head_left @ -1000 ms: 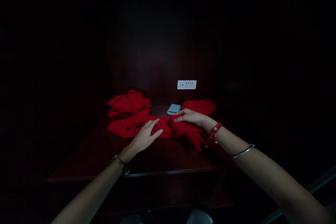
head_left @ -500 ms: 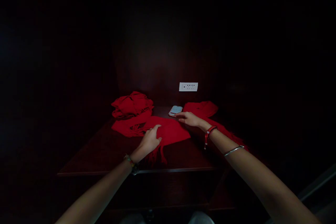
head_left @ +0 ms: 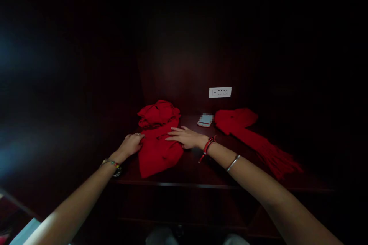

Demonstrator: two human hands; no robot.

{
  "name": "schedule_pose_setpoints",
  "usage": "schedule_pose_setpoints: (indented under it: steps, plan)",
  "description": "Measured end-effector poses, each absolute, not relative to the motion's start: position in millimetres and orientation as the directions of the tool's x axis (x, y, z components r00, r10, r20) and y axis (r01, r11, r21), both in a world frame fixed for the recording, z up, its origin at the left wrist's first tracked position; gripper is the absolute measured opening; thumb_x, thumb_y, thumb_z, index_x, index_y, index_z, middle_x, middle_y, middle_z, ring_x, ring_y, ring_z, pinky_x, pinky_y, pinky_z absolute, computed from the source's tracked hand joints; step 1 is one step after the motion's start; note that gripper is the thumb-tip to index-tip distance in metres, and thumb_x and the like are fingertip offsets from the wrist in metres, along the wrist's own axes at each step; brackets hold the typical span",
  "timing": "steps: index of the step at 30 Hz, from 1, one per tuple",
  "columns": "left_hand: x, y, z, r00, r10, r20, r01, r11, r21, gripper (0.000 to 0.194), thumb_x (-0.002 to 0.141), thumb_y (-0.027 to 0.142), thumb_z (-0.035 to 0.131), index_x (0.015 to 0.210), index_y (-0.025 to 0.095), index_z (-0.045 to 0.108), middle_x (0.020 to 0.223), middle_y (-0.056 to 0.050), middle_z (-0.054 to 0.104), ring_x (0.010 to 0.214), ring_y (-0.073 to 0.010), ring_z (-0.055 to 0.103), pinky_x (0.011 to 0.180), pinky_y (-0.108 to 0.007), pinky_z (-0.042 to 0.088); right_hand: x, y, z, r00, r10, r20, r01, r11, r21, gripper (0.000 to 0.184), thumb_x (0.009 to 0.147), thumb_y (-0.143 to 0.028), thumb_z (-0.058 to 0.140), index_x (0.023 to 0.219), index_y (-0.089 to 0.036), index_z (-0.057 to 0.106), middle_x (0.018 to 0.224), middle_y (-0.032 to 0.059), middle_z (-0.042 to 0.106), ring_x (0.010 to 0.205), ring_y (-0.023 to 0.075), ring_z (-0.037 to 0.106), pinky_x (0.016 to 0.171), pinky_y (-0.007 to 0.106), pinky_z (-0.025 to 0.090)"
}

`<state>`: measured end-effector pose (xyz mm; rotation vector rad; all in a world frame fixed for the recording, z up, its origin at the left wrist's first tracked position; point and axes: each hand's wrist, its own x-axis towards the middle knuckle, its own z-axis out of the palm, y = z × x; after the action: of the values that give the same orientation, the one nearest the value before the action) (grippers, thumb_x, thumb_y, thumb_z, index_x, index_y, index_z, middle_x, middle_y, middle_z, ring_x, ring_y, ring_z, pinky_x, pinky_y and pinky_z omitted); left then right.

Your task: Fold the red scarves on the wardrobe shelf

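A red scarf [head_left: 161, 157] lies folded on the dark wooden shelf in front of me. My left hand [head_left: 131, 144] is closed at its left edge, with the fingers curled against the cloth. Across the scarf's upper right side rests my right hand [head_left: 185, 137], its fingers stretched out flat and apart. Directly behind this scarf is a crumpled heap of red cloth [head_left: 159, 114]. Farther right, another red scarf [head_left: 250, 134] lies loosely bent, its long fringe [head_left: 283, 162] spread toward the front right.
A phone [head_left: 205, 120] lies toward the back of the shelf [head_left: 198, 172], between the red cloths. A white socket plate [head_left: 220, 92] is fixed to the dark back wall. The shelf's front edge [head_left: 178, 184] runs below my hands, and the surroundings are very dark.
The front scarf's right part has been turned over to the left into a compact fold. My left hand moved to its left edge, and my right hand came onto it. The fringed scarf at right is uncovered.
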<state>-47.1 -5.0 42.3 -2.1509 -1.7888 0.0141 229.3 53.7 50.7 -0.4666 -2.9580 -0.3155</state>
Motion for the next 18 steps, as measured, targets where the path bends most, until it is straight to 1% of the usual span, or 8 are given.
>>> schedule_pose_setpoints:
  steps: [2, 4, 7, 11, 13, 15, 16, 18]
  plan:
    - [-52, 1, 46, 0.236, 0.94, 0.247, 0.941, -0.158, -0.298, 0.026, 0.07, 0.014, 0.046, 0.094, 0.018, 0.055, 0.097, -0.008, 0.06, 0.094, -0.0219, 0.054, 0.082, -0.035, 0.038, 223, 48, 50, -0.947, 0.307, 0.099, 0.322, 0.92, 0.223, 0.054, 0.073, -0.01, 0.049, 0.125, -0.023, 0.041, 0.121, 0.0101, 0.051, 0.112, 0.0225, 0.044, 0.088, 0.039, 0.037]
    - [-54, 6, 52, 0.255, 0.914, 0.315, 0.939, -0.156, -0.307, 0.024, 0.07, 0.016, 0.046, 0.092, 0.019, 0.055, 0.097, -0.007, 0.059, 0.094, -0.0223, 0.054, 0.084, -0.036, 0.037, 228, 45, 48, -0.917, 0.386, 0.1, 0.398, 0.879, 0.263, 0.036, 0.078, -0.012, 0.044, 0.113, -0.016, 0.051, 0.101, 0.0121, 0.061, 0.095, 0.021, 0.056, 0.077, 0.031, 0.043]
    - [-54, 11, 62, 0.272, 0.858, 0.435, 0.944, -0.149, -0.296, 0.022, 0.069, 0.016, 0.046, 0.088, 0.018, 0.055, 0.094, -0.008, 0.059, 0.09, -0.0229, 0.054, 0.083, -0.036, 0.036, 257, 44, 45, -0.844, 0.522, 0.127, 0.531, 0.778, 0.336, 0.024, 0.081, -0.01, 0.04, 0.096, -0.011, 0.058, 0.082, 0.0141, 0.065, 0.081, 0.021, 0.061, 0.069, 0.027, 0.044]
    - [-50, 11, 61, 0.344, 0.796, 0.498, 0.924, -0.191, -0.332, 0.025, 0.068, 0.012, 0.044, 0.091, 0.016, 0.055, 0.095, -0.01, 0.057, 0.093, -0.0238, 0.052, 0.088, -0.039, 0.032, 315, 43, 43, -0.676, 0.729, 0.103, 0.711, 0.611, 0.348, 0.023, 0.08, -0.007, 0.039, 0.091, -0.008, 0.06, 0.082, 0.0165, 0.064, 0.081, 0.022, 0.062, 0.067, 0.027, 0.044]
    - [-49, 8, 54, 0.426, 0.793, 0.437, 0.891, -0.282, -0.357, 0.026, 0.069, 0.011, 0.044, 0.092, 0.018, 0.055, 0.097, -0.008, 0.057, 0.095, -0.0224, 0.051, 0.092, -0.039, 0.029, 337, 40, 48, -0.576, 0.817, 0.018, 0.79, 0.551, 0.269, 0.021, 0.078, -0.013, 0.046, 0.093, -0.009, 0.06, 0.088, 0.0166, 0.064, 0.082, 0.0229, 0.062, 0.067, 0.028, 0.045]
    - [-51, 1, 44, 0.486, 0.801, 0.35, 0.86, -0.367, -0.353, 0.027, 0.07, 0.01, 0.042, 0.092, 0.02, 0.055, 0.097, -0.007, 0.057, 0.097, -0.0203, 0.05, 0.094, -0.037, 0.027, 347, 37, 56, -0.558, 0.829, -0.039, 0.822, 0.559, 0.112, 0.03, 0.076, -0.024, 0.054, 0.102, -0.01, 0.058, 0.097, 0.0158, 0.062, 0.087, 0.023, 0.06, 0.072, 0.028, 0.045]
    - [-52, -3, 39, 0.499, 0.81, 0.309, 0.853, -0.396, -0.339, 0.028, 0.071, 0.009, 0.041, 0.092, 0.021, 0.056, 0.097, -0.006, 0.057, 0.098, -0.0196, 0.05, 0.094, -0.036, 0.027, 345, 36, 60, -0.586, 0.81, -0.02, 0.81, 0.586, 0.02, 0.039, 0.075, -0.031, 0.055, 0.109, -0.011, 0.055, 0.104, 0.0153, 0.06, 0.092, 0.0228, 0.058, 0.076, 0.028, 0.044]
    - [-57, -11, 31, 0.496, 0.835, 0.236, 0.856, -0.425, -0.295, 0.033, 0.072, 0.005, 0.038, 0.093, 0.022, 0.057, 0.1, -0.006, 0.058, 0.099, -0.0187, 0.05, 0.094, -0.034, 0.028, 330, 31, 65, -0.643, 0.758, 0.108, 0.75, 0.652, -0.117, 0.054, 0.075, -0.04, 0.054, 0.121, -0.012, 0.045, 0.116, 0.015, 0.053, 0.103, 0.0229, 0.052, 0.085, 0.028, 0.041]
